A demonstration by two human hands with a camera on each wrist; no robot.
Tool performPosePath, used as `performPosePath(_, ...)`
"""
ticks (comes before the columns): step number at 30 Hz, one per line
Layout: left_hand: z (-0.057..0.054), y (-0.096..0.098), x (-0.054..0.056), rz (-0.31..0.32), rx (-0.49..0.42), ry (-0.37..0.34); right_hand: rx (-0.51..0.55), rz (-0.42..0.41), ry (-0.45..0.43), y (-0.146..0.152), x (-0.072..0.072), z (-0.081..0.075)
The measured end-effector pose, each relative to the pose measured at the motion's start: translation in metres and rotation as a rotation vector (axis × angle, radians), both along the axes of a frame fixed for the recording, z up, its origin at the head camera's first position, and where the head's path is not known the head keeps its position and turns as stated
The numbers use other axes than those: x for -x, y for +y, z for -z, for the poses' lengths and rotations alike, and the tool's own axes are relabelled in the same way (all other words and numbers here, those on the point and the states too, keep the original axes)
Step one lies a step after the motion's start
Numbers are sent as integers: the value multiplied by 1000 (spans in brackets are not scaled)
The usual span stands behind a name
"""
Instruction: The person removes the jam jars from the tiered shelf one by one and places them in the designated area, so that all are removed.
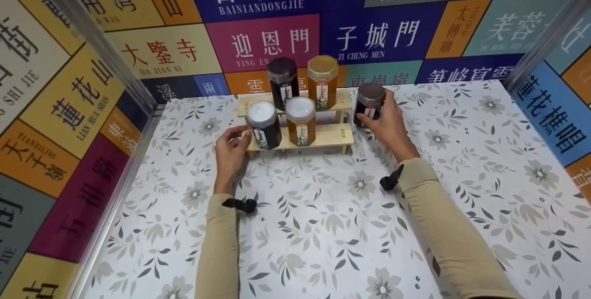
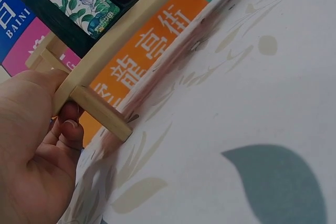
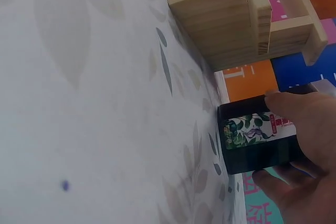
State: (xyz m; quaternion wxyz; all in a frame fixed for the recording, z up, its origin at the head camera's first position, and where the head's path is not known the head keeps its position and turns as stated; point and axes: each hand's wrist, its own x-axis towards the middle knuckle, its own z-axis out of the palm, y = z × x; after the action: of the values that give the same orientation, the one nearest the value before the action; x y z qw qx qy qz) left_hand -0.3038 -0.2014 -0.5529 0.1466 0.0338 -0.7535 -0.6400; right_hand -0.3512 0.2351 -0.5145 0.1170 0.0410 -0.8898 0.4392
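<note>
A two-step wooden rack bears jars on both levels. My left hand grips its front left end, and in the left wrist view the thumb is over the shelf board with fingers beneath. My right hand holds a dark hexagonal jar just right of the rack. In the right wrist view this labelled jar stands at the tabletop between thumb and fingers; whether its base touches is unclear. On the front step are a dark jar and an amber jar, both white-topped.
The upper step holds another dark jar and another amber jar. A floral-patterned cloth covers the table. Walls of coloured sign panels enclose the back and sides, with metal posts at the corners.
</note>
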Motion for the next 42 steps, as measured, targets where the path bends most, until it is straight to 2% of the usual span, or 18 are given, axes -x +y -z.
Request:
performPosePath(5,0,2,-2,8,-15,6,-6,4,-19,0,-9,-7)
performPosePath(7,1,2,-2,12,-19,3,-24,32,20,-4,-15,-13)
performPosePath(9,1,1,-1,12,-26,-2,-55,61,97,-12,-21,-19)
performPosePath(13,-1,1,-1,6,-31,-2,-94,58,329,-39,-35,-32)
performPosePath(16,-2,1,-1,-4,-26,0,-92,5,461,-62,-46,-41)
performPosePath(18,-2,2,-1,-7,-30,-6,-78,-53,503,-77,-53,-44)
performPosePath(21,-1,3,-2,-5,-51,-14,-32,-160,488,-96,-60,-46)
performPosePath(24,0,3,-2,2,-73,-23,8,-257,417,-113,-63,-43)
performPosePath(27,2,2,-2,9,-84,-25,5,-305,357,-125,-64,-37)
performPosePath(31,2,2,-2,22,-77,-12,-21,-312,338,-135,-63,-27)
performPosePath(34,2,2,-2,25,-72,-13,-9,-292,378,-140,-64,-22)
performPosePath(38,2,3,-1,15,-76,-24,10,-255,421,-141,-67,-20)
performPosePath(42,2,3,-1,6,-89,-22,27,-244,407,-136,-73,-20)
